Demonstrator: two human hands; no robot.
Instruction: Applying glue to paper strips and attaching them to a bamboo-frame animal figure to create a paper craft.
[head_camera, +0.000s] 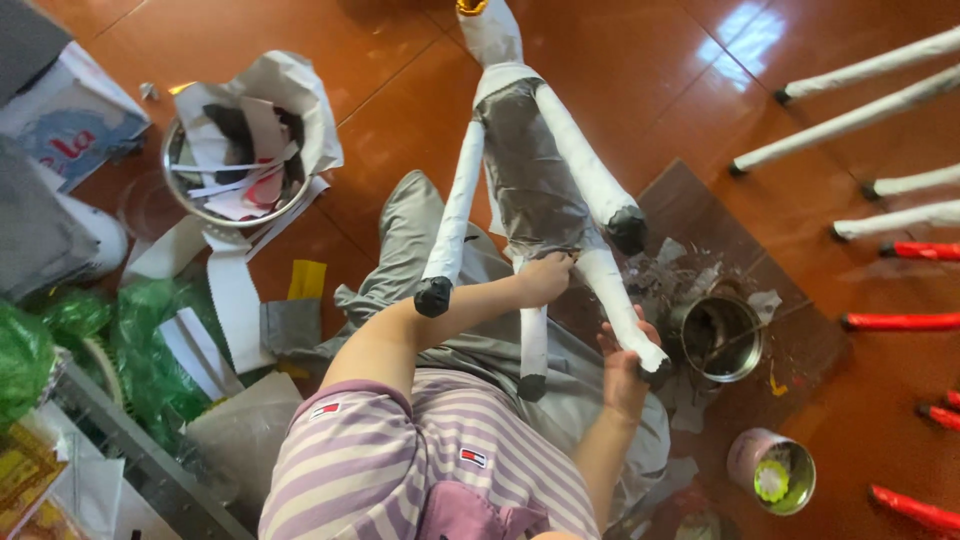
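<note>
A paper-mache animal figure (530, 170) with a grey body, white paper-wrapped legs and black feet lies on its back over my lap. My left hand (545, 277) presses on the lower end of its grey belly, between the hind legs. Around the lower part of one white hind leg (618, 305), close to its black foot, my right hand (622, 372) is closed. The figure's neck points away toward the top edge.
A metal bowl (200, 205) full of torn paper strips stands at the left. A tin can (722, 338) of dark paste sits beside my right hand, a smaller can (772, 472) lower right. White (850, 118) and red (900, 321) wrapped sticks lie at the right. Green plastic (150, 350) lies lower left.
</note>
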